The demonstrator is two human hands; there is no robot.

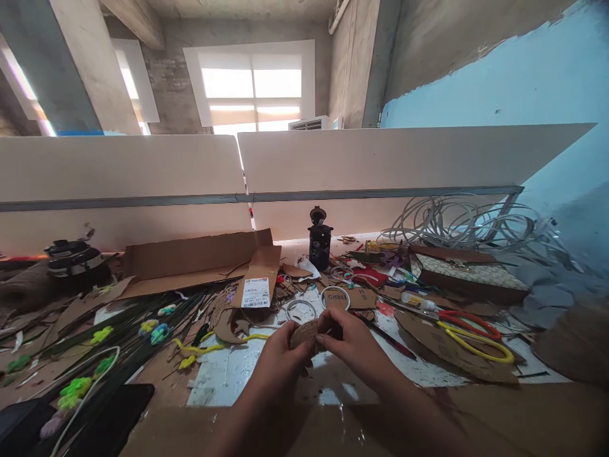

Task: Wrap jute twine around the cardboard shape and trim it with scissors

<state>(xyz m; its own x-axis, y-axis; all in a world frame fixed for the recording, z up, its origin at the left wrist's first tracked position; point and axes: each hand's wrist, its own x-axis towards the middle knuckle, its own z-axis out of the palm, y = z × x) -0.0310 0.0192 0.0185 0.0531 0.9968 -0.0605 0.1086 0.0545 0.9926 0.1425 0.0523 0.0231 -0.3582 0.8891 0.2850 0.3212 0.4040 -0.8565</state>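
My left hand [280, 355] and my right hand [349, 339] meet over the middle of the cluttered table and both grip a small round piece wrapped in brown twine [304, 331]. The fingers of both hands pinch its edges, and part of the piece is hidden behind them. Just beyond the hands lie two metal rings [301, 310] on a white sheet [228, 371].
Flattened cardboard [200, 257] lies at the back left, with green stems and bright pipe-cleaner flowers [102, 334] at the left. A dark bottle [320, 241] stands at the back centre. At the right are red and yellow scissors [469, 330], a patterned box [469, 273] and coiled white cane [466, 222].
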